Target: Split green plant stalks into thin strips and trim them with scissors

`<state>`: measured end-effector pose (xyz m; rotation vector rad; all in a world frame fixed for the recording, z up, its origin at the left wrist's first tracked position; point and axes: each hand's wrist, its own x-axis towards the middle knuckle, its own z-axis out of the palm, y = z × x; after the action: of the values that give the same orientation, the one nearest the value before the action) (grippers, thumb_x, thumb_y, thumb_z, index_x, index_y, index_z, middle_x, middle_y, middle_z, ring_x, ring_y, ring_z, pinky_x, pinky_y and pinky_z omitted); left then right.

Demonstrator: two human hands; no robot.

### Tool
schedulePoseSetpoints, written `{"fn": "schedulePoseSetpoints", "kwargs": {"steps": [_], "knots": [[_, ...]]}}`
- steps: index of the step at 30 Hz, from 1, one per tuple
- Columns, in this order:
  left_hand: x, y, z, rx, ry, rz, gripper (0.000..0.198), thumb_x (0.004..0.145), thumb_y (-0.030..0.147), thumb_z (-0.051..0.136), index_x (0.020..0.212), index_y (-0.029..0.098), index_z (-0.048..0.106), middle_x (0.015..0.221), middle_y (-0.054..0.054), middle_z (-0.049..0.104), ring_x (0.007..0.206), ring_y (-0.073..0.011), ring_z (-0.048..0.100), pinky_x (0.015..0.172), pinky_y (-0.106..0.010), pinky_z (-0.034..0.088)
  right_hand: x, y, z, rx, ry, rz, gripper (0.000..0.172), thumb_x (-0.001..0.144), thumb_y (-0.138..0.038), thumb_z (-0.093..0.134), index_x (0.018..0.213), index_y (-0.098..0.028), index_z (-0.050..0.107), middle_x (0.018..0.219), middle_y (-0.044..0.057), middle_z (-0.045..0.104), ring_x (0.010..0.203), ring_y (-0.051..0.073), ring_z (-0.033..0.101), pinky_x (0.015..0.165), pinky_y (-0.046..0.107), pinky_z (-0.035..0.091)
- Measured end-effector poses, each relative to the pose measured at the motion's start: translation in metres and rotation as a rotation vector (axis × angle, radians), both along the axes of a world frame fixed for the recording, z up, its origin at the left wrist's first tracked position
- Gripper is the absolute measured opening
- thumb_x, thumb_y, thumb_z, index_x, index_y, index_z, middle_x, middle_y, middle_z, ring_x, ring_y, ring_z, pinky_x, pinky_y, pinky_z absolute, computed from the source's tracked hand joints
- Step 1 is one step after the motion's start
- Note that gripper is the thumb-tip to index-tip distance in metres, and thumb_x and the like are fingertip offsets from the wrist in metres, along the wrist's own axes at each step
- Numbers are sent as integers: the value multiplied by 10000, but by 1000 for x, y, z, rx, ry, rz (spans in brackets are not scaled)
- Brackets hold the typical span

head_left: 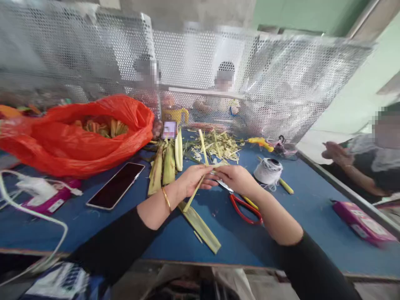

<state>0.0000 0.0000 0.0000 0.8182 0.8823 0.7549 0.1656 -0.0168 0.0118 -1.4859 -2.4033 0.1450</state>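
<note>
My left hand (197, 180) is closed around a long, thin, pale green plant strip (196, 193) that runs across the palm, one end toward me and the other pointing away. My right hand (233, 177) meets it fingertip to fingertip, pinched on a pale strip between the two hands; whether this is the same piece is unclear. Red-handled scissors (245, 210) lie under my right hand, blades partly covered. A wide flat green strip (203, 231) rests on the table below my left hand. Several thick green stalk pieces (168, 164) lie just beyond it.
Shredded plant scraps (218, 143) are heaped behind my hands. A white thread spool (268, 171) stands right. Left are a phone (115, 186), a red plastic bag (81, 154) and a white cable (64, 233). Perforated mesh (200, 54) closes off the back; other people sit behind it and to the right.
</note>
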Motion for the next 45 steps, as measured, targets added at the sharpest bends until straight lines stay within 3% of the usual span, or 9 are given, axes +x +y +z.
{"fn": "schedulePoseSetpoints", "kwargs": {"steps": [4, 8, 13, 15, 20, 26, 31, 40, 45], "knots": [[2, 1, -1, -17, -24, 135, 78, 851, 127, 607, 818, 98, 672, 652, -54, 687, 455, -100, 617, 379, -167, 405, -4, -2, -2, -26, 112, -57, 112, 875, -266, 523, 849, -199, 609, 633, 2, 638, 553, 137, 537, 549, 231, 334], [1, 2, -1, -37, -48, 193, 137, 825, 62, 605, 711, 100, 672, 554, -5, 619, 417, -55, 547, 359, -146, 338, -5, -6, -2, -57, 273, 95, 157, 881, -223, 492, 765, -207, 597, 609, -21, 625, 533, 114, 535, 553, 218, 377], [-1, 0, 1, -28, -66, 129, 130, 823, 84, 618, 733, 98, 710, 613, -20, 647, 410, -29, 502, 360, -135, 332, 5, 3, 0, 350, 351, -21, 189, 870, -316, 553, 964, -200, 668, 965, 100, 690, 883, 223, 625, 755, 318, 460], [-1, -1, 1, -42, -48, 82, 97, 807, 92, 639, 749, 104, 716, 645, -29, 665, 416, -33, 508, 357, -140, 329, 10, 8, -2, 293, 326, 24, 219, 843, -310, 586, 1013, -202, 672, 1036, 106, 693, 963, 245, 624, 819, 347, 460], [-2, 1, 0, -36, -17, 168, 80, 796, 142, 671, 730, 118, 708, 627, -13, 652, 411, -33, 507, 359, -139, 327, 11, 12, -8, -33, 360, -21, 198, 865, -267, 493, 768, -200, 653, 615, 0, 644, 589, 148, 571, 611, 260, 431], [-4, 7, -4, -67, -56, 14, 57, 799, 150, 670, 775, 113, 707, 664, -15, 668, 407, -31, 504, 346, -139, 315, 6, 16, -15, 16, 550, -80, 221, 802, -322, 565, 958, -190, 648, 998, 69, 690, 905, 191, 616, 775, 297, 459], [-5, 6, -3, -79, -41, 22, 118, 806, 215, 676, 732, 125, 696, 610, -14, 648, 425, -49, 524, 363, -145, 337, 5, 17, -16, -193, 552, 42, 228, 832, -366, 528, 746, -180, 628, 709, 8, 653, 679, 142, 573, 674, 259, 438], [5, -4, 2, 48, 35, 276, 156, 766, 106, 683, 611, 117, 675, 487, 30, 540, 361, -19, 410, 357, -147, 294, 3, 8, -3, -71, 445, -162, 161, 772, -233, 530, 617, -195, 545, 472, -41, 523, 480, 110, 467, 535, 226, 332], [5, -3, -1, 39, 3, 246, 56, 761, 115, 699, 706, 116, 707, 514, 40, 535, 355, -17, 418, 334, -147, 276, 4, 10, -4, -109, 368, -207, 169, 751, -214, 530, 590, -188, 573, 506, -28, 551, 531, 118, 473, 534, 231, 312]]}}
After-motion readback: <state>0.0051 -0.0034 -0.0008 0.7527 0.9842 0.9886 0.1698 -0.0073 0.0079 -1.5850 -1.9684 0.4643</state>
